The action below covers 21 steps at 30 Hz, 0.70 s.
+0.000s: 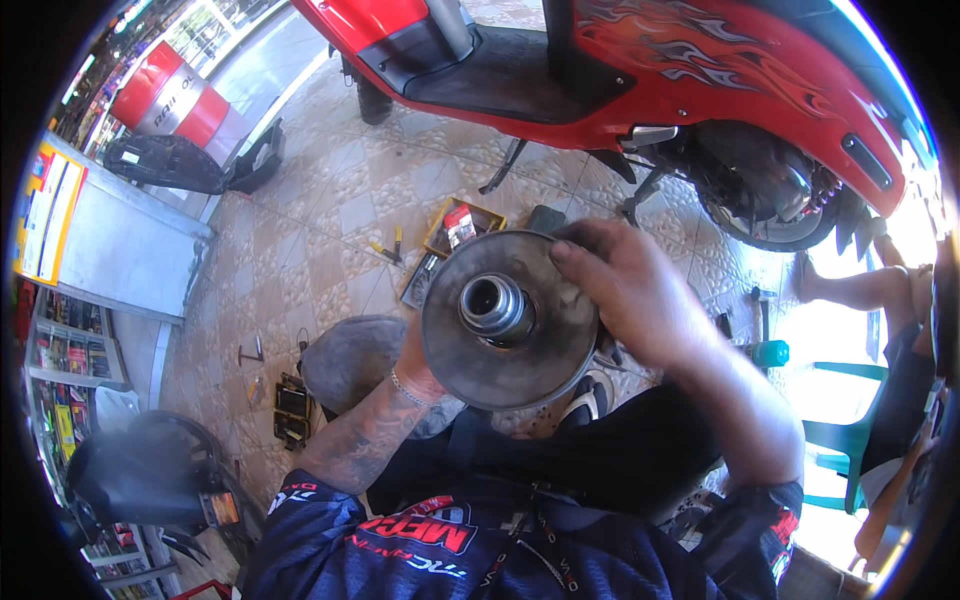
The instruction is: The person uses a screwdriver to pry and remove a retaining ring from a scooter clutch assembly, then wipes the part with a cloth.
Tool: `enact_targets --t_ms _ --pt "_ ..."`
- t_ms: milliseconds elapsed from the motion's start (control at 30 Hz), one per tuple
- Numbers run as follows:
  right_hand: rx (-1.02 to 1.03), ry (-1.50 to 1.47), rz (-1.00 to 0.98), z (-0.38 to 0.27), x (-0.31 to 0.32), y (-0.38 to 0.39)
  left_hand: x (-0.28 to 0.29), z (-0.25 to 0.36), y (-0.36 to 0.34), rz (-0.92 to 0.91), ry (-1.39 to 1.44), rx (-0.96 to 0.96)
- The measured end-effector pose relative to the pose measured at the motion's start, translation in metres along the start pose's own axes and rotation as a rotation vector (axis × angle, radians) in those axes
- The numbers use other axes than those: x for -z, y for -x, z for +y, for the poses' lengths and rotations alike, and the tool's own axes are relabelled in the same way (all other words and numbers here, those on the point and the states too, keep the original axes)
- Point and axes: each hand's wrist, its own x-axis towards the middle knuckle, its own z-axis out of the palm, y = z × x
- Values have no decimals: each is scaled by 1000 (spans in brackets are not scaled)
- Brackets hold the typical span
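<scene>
Both of my hands hold a round, dark grey metal pulley disc [515, 365] in front of my lap. Its wide face is turned up toward me, and a shiny hollow hub [492, 305] stands out from the middle. My left hand [415, 365] supports the disc from the left edge; its fingers are mostly hidden behind the metal. At the upper right rim, my right hand [635, 290] grips the edge, the thumb pressed on the face and the other fingers bent around it. The right forearm looks slightly smeared by motion.
Ahead stands a red scooter [700, 75]. A yellow tool tray [437, 238] and yellow-handled pliers [388, 250] lie on the tiled floor. A black case [292, 410] is left. A person sits at the right near a green chair [840, 440]. A red-and-white drum [165, 95] stands far left.
</scene>
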Motion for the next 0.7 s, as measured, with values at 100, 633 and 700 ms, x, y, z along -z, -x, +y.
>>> enact_targets --t_ms 100,633,700 --pt "-142 -297 138 0 -16 18 5 -2 0 -89 10 -39" --pt "38 -118 -28 -20 -1 -8 21 -16 -1 -8 -14 -186" --pt "56 -354 79 -21 -8 -1 27 -27 -7 25 87 -128"
